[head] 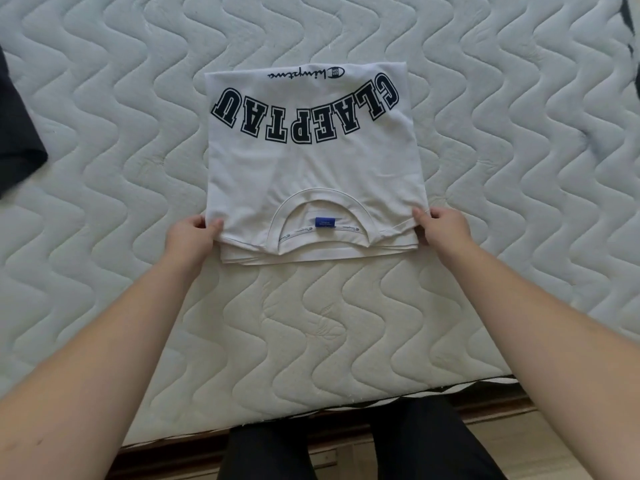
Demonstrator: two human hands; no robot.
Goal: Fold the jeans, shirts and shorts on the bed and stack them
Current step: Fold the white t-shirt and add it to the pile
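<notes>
**White shirt folded on the bed, held at both near corners**

A white shirt (311, 168) lies folded into a rough rectangle on the quilted mattress of the bed (485, 133), and it serves as the landmark here. Its collar end faces the person, with the round neckline and a small blue label (325, 222) showing just inside it. Large dark block letters arc across the cloth beyond the collar, upside down from this view, and a line of script print runs along the far edge. Several layers of white cloth show stacked under the near edge.

The left hand (190, 237) pinches the shirt's near left corner, thumb on top of the cloth and fingers curled beneath. The right hand (443, 226) grasps the near right corner in the same way, thumb over the top layer. Both forearms reach in from the near side of the bed.

Well to the left of the shirt, at the frame's edge, lies a dark garment (17, 133), only partly in view. Far to the right of the shirt, another dark piece of cloth (632, 29) shows at the upper corner; what it is cannot be told.

Nearer than the shirt, past the mattress edge, the person's dark trouser legs (346, 452) stand over a wooden floor (519, 438).
</notes>
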